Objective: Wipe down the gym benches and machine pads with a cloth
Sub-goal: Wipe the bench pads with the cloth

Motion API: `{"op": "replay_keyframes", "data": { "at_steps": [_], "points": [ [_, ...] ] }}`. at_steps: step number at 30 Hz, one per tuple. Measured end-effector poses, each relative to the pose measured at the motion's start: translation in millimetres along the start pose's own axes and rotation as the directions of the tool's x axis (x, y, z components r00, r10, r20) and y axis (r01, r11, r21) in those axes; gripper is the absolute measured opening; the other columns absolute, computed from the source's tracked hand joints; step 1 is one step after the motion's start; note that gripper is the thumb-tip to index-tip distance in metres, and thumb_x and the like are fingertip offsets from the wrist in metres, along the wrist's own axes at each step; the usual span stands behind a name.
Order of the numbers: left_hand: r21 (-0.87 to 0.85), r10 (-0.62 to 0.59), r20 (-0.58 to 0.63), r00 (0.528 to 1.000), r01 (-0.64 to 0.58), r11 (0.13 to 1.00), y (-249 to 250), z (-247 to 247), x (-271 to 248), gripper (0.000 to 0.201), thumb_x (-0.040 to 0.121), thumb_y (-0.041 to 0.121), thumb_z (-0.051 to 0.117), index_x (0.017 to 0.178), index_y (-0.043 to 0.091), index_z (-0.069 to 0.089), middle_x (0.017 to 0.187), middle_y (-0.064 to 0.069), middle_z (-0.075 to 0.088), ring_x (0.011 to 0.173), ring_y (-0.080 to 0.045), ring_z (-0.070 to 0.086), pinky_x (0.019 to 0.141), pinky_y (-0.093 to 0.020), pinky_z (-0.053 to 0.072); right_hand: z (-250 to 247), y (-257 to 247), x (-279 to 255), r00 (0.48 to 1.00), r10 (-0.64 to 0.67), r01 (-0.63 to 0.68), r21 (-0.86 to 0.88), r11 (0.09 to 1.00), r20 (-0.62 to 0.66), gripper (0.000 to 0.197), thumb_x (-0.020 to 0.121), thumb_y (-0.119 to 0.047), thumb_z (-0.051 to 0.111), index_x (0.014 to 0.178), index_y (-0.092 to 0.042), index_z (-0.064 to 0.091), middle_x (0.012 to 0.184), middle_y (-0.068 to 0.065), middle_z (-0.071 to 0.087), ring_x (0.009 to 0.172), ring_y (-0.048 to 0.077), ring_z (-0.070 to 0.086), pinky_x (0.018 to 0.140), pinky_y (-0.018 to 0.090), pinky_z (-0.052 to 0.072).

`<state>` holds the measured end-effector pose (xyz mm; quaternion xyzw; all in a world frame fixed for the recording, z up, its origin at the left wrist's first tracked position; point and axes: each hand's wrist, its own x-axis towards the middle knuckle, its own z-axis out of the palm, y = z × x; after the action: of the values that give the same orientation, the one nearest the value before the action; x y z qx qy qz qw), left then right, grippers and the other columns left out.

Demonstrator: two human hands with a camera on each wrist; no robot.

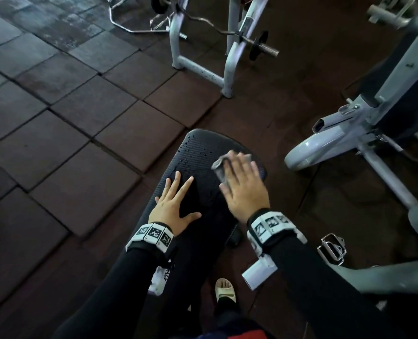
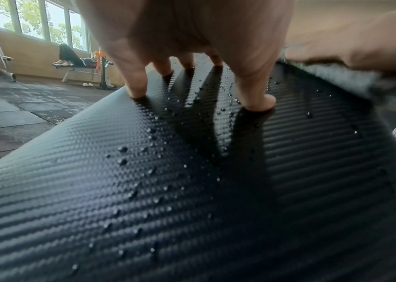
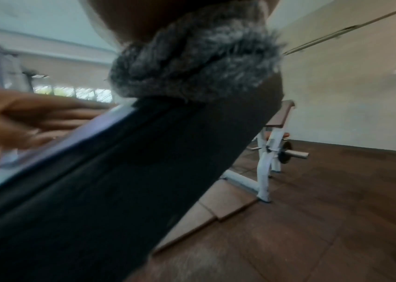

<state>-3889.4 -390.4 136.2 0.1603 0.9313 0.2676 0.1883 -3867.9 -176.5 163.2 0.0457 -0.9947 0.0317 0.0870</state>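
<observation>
1. Clearly soft and light: grey cloth (image 1: pixel 221 167) bunched into a fluffy wad, pinned under the right hand (image 1: pixel 246 189) on the far right part of the black bench pad (image 1: pixel 198 148). Likely to fold and roll under pressure, judging by the rumpled edge seen from the right wrist.
2. Right hand laid flat over the cloth, fingers stretched forward and pressing down, not curled around it; thumb hidden under the wad's near edge, so cannot tell whether it pinches.
3. Left hand (image 1: pixel 172 204) spread flat on the pad's left side, fingers (image 2: pixel 138 84) straight, tips touching the surface, grasping nothing; just beside the right hand, not touching it.
4. Pad surface ribbed and textured, dotted with water droplets (image 2: pixel 122 148) around and ahead of the left fingertips. Probably slick where wet, yet firm and padded beneath; no sign of fragility.
5. Best hold on the cloth, as a judgement: palm and fingers spread across the wad's middle, so that it stays broad under the hand and does not curl up at the leading edge.
6. Bench itself heavy-looking and fixed on a metal frame (image 1: pixel 259 270); bracing with a flat palm seems enough, no gripping needed.
7. Droplets on the far left of the pad not yet wiped; much of the wet area left.
</observation>
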Motion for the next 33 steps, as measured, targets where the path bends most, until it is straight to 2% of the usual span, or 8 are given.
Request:
{"op": "replay_keyframes", "data": {
  "at_steps": [3,6,13,18,23,26,29,33],
  "points": [
    [-0.008,0.015,-0.014,1.0,-0.015,1.0,-4,0,1,0.099,0.077,0.047,0.07,0.136,0.059,-0.009,0.15,0.025,-0.021,0.14,-0.007,-0.018,0.115,-0.056,0.015,23,-27,-45,0.986,-0.163,0.165,-0.046,0.985,0.038,0.054,0.094,-0.033,0.035,0.142,-0.009,0.038,0.152,0.01,0.028,0.14,0.028,0.026,0.116,0.045,0.017],
    [0.005,0.036,-0.015,0.999,-0.036,0.999,-8,0,1,0.1,0.077,0.048,0.071,0.136,0.058,-0.01,0.148,0.026,-0.022,0.139,-0.006,-0.018,0.114,-0.055,0.018,35,-32,-91,0.977,-0.21,0.211,-0.01,0.977,0.023,0.051,0.093,-0.029,0.039,0.142,-0.014,0.039,0.152,0.004,0.03,0.141,0.021,0.025,0.112,0.04,0.022],
    [0.008,0.023,0.0,1.0,-0.023,1.0,-6,0,0,0.1,0.079,0.044,0.071,0.136,0.059,-0.01,0.148,0.028,-0.023,0.138,-0.004,-0.021,0.116,-0.053,0.014,9,22,-58,0.998,-0.024,0.021,-0.048,0.999,-0.052,0.052,0.091,-0.025,0.035,0.141,-0.012,0.037,0.151,0.002,0.026,0.142,0.021,0.017,0.112,0.045,0.018],
    [0.019,0.017,0.015,1.0,-0.017,1.0,-3,-3,-2,0.099,0.08,0.044,0.069,0.137,0.057,-0.011,0.148,0.026,-0.024,0.139,-0.005,-0.02,0.117,-0.052,0.012,-6,29,-5,0.989,0.094,-0.089,0.046,0.995,-0.113,0.048,0.097,-0.023,0.038,0.144,-0.012,0.035,0.152,0.006,0.028,0.14,0.029,0.026,0.115,0.044,0.017],
    [0.017,0.026,0.021,0.999,-0.026,1.0,-4,-5,0,0.102,0.078,0.042,0.072,0.136,0.057,-0.011,0.148,0.026,-0.023,0.139,-0.005,-0.019,0.116,-0.053,0.014,12,-9,-16,0.995,-0.074,0.072,-0.024,0.997,-0.065,0.056,0.087,-0.019,0.058,0.141,-0.011,0.041,0.151,0.008,0.031,0.14,0.032,0.025,0.115,0.048,0.018],
    [0.025,0.052,0.028,0.998,-0.052,0.998,-8,-7,0,0.106,0.076,0.039,0.074,0.137,0.054,-0.011,0.148,0.025,-0.022,0.141,-0.007,-0.017,0.116,-0.051,0.017,28,-24,-63,0.985,-0.174,0.174,-0.009,0.985,-0.016,0.056,0.089,-0.022,0.051,0.143,-0.014,0.038,0.153,0.003,0.027,0.141,0.024,0.023,0.115,0.044,0.019],
    [0.032,0.061,0.038,0.997,-0.062,0.998,-10,-7,0,0.106,0.076,0.04,0.074,0.138,0.053,-0.011,0.147,0.025,-0.023,0.141,-0.008,-0.018,0.116,-0.051,0.017,32,-19,-96,0.986,-0.165,0.165,0.004,0.986,-0.008,0.051,0.093,-0.025,0.042,0.143,-0.018,0.038,0.152,-0.002,0.027,0.142,0.017,0.022,0.113,0.041,0.021],
    [0.034,0.062,0.04,0.997,-0.064,0.997,-10,-5,0,0.106,0.077,0.039,0.074,0.138,0.053,-0.013,0.149,0.023,-0.024,0.139,-0.007,-0.02,0.116,-0.052,0.016,16,4,-78,0.996,-0.054,0.051,-0.039,0.998,-0.066,0.05,0.092,-0.025,0.039,0.142,-0.016,0.039,0.15,-0.002,0.028,0.141,0.015,0.023,0.112,0.044,0.019]
  ]
}}
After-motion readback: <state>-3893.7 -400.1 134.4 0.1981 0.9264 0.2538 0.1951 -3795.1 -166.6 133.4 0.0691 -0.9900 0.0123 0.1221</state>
